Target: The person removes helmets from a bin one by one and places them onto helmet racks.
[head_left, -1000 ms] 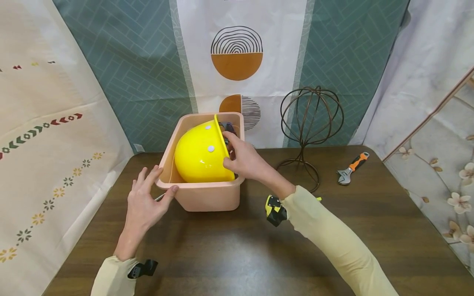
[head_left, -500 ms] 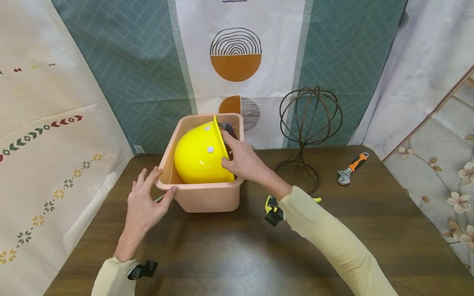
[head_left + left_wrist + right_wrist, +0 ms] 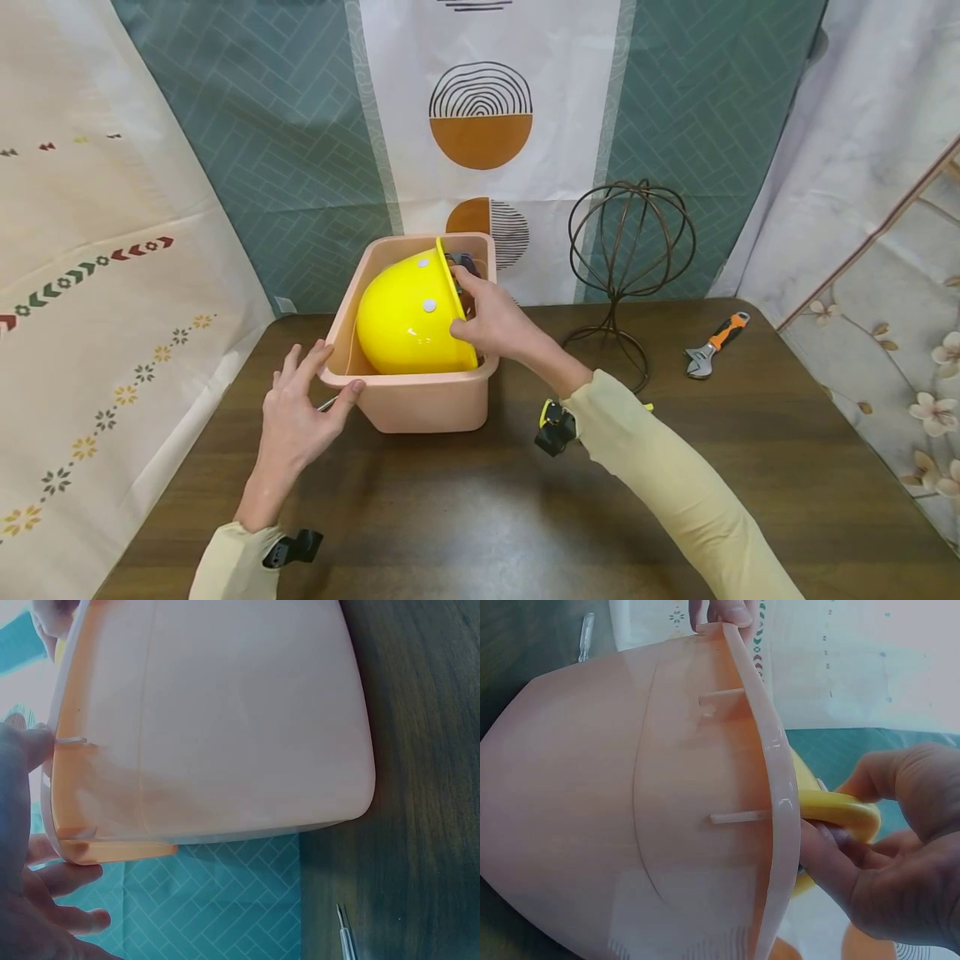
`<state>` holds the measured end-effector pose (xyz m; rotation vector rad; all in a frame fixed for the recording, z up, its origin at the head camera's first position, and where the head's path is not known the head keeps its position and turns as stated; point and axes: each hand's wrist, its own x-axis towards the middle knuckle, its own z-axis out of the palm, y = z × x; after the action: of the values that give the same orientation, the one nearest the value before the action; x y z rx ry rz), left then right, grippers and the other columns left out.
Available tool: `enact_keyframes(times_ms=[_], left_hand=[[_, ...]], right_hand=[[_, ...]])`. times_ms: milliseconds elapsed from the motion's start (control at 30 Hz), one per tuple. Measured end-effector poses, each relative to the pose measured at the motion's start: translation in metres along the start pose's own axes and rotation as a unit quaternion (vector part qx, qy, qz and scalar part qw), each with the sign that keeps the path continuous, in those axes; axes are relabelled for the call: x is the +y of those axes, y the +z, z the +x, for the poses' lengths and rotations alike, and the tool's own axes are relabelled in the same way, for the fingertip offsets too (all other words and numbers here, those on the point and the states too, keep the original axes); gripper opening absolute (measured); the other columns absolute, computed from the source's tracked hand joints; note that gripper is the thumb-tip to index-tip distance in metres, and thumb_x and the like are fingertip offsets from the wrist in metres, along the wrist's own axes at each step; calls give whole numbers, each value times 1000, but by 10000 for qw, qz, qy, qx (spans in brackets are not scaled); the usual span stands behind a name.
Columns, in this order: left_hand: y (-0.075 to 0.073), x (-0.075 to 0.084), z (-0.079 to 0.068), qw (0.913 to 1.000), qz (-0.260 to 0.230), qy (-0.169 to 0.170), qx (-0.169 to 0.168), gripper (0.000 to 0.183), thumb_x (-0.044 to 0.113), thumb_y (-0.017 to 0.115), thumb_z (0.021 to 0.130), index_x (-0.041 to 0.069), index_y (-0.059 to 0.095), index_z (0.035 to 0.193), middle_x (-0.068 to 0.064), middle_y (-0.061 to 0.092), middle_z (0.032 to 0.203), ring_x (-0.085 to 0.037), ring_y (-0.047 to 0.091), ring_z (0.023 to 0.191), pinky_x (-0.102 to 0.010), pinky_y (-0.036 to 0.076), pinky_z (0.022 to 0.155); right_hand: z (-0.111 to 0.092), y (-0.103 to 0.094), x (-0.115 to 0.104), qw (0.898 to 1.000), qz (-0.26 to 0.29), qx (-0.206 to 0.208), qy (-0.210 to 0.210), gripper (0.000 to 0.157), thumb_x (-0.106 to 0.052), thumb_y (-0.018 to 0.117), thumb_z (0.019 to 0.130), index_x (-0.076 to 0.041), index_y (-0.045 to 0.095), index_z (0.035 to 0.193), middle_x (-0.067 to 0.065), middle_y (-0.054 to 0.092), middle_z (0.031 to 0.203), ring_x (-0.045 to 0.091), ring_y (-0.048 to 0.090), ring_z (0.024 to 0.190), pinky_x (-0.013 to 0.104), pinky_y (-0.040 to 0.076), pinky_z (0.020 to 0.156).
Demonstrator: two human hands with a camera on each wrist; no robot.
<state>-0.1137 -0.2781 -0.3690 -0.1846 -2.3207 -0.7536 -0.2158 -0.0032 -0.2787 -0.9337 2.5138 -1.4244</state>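
Clearly, yellow helmet (image 3: pixel 405 323) pinched by edge within right grip (image 3: pixel 491 318).

Right grip (image 3: pixel 911 877) — pinches yellow brim (image 3: pixel 847 812) | left grip (image 3: pixel 729 612) — holds rim (image 3: pixel 784 802) of pink bin (image 3: pixel 577 795)

The left sleeve (image 3: pixel 234 565) and the right sleeve (image 3: pixel 678 487) were plain, pale yellow cloth, the right one softly creased along its length, with a small, blocky black left camera (image 3: pixel 294 548) and a likewise black right camera (image 3: pixel 556 435) jutting out beside their ends.

Both hands (image 3: pixel 296 421) (image 3: pixel 495 321) forward, right pinching, left gripping
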Motion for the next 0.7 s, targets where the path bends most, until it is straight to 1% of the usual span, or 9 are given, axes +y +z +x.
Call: enact_keyframes(times_ms=[100, 200, 333, 567, 700], left_hand=[[0, 1, 0, 10000, 6, 11, 13, 61, 26, 81, 79, 2, 61, 132, -22, 57, 137, -53, 39, 134, -81, 23, 97], [-1, 1, 1, 10000, 20, 19, 17, 61, 26, 81, 79, 2, 61, 132, -22, 57, 138, -53, 39, 134, -81, 23, 97], [-1, 2, 1, 10000, 30, 6, 1, 62, 26, 81, 78, 2, 61, 132, -22, 57, 138, -53, 38, 134, -80, 23, 97], [-1, 1, 1, 10000, 37, -19, -3, 62, 27, 81, 79, 2, 61, 132, -22, 57, 138, -53, 38, 135, -80, 23, 98], [0, 0, -1, 10000, 21, -48, -24, 63, 28, 81, 79, 1, 61, 133, -22, 57, 138, -52, 38, 135, -80, 22, 99]], right_hand=[[0, 0, 0, 9999, 32, -46, 92, 77, 3, 66, 84, -4, 34, 153, 11, 59, 110, 25, 56, 91, 28, 55, 79], [0, -1, 0, 9998, 28, -71, 161, 70, 2, 66, 83, -2, 40, 148, 12, 59, 108, 25, 57, 91, 28, 56, 78], [0, 0, 0, 9997, 13, -55, 242, 65, 0, 66, 83, -1, 45, 144, 12, 59, 106, 25, 57, 90, 27, 57, 77], [-1, 1, 2, 9995, 190, -119, 244, 69, 0, 65, 85, -2, 40, 150, 10, 59, 113, 25, 58, 94, 28, 57, 79], [-1, 0, 2, 9982, 454, -168, 359, 72, 1, 64, 86, -3, 37, 152, 12, 58, 115, 26, 59, 96, 31, 59, 75]])
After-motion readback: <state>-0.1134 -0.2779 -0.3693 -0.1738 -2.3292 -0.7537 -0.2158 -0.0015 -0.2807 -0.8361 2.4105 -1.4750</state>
